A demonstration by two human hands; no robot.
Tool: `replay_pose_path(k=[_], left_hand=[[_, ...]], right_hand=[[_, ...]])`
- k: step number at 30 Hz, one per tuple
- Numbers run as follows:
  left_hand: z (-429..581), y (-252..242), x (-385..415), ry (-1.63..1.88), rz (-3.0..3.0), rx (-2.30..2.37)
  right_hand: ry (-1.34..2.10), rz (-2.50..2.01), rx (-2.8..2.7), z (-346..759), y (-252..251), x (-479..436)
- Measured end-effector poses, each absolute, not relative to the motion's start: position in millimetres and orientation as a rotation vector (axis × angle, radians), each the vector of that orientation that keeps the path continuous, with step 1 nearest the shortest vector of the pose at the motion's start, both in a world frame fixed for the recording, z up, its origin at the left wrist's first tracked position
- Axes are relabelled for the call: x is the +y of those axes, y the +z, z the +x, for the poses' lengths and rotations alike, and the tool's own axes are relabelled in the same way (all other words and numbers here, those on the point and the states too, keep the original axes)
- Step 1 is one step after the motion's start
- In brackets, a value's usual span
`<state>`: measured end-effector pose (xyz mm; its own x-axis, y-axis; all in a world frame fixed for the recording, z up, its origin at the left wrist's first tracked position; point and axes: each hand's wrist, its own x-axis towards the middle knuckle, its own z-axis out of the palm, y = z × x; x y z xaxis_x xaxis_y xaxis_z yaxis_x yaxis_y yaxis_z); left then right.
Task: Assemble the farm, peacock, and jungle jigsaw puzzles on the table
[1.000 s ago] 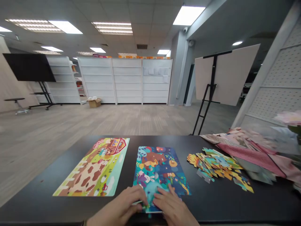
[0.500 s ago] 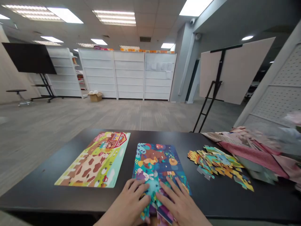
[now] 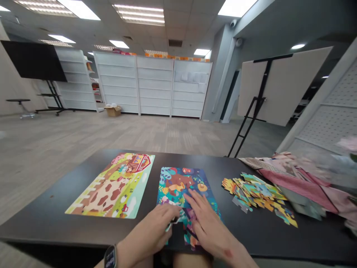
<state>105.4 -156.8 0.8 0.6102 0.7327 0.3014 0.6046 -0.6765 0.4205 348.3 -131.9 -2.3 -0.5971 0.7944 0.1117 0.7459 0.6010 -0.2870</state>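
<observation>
A dark blue jigsaw puzzle with animal pictures lies in front of me at the near side of the black table. My right hand lies over its right half, fingers stretched out and touching the surface. At its lower left, my left hand is closed on a puzzle piece, of which only bits of edge show between the fingers. The near left part of the puzzle has a gap where the dark tabletop shows. Loose pieces stick out below my right hand.
A farm picture with a cow lies flat on the left of the table. To the right is a heap of loose yellow and blue puzzle pieces. Pink cloth and wrapping cover the table's right end. A board on a stand rises behind.
My left hand has gone from lying spread on the puzzle to gripping a piece at its near left. My right hand has slid up over the picture, and the near left gap has opened.
</observation>
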Motion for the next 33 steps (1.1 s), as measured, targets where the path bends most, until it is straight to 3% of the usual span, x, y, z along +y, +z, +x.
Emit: replay_pose_path(k=[2,5,9,13,27,33], left_hand=[[100.4,4.0,-156.1,0.745,2.447,1.134],[92.5,7.4,-158.2,0.596,2.552,1.111],[89.2,4.1,-162.7,0.468,2.682,1.075],[90.5,-1.6,-164.5,0.476,2.784,1.073],[82.4,12.2,-169.2,0.541,2.62,1.007],[87.5,16.1,-157.8,0.672,2.488,1.199]], right_hand=[[0.288,-1.143,-2.711,357.7,-4.8,-136.3],[0.084,-0.994,-2.832,371.9,-24.1,-144.6],[-0.332,-0.833,-2.748,381.7,-53.6,-148.9],[-0.461,-0.654,-2.662,385.3,-59.4,-143.8],[-0.198,-0.825,-2.461,381.3,-20.4,-99.9],[0.067,-1.032,-2.696,364.2,-2.4,-99.4]])
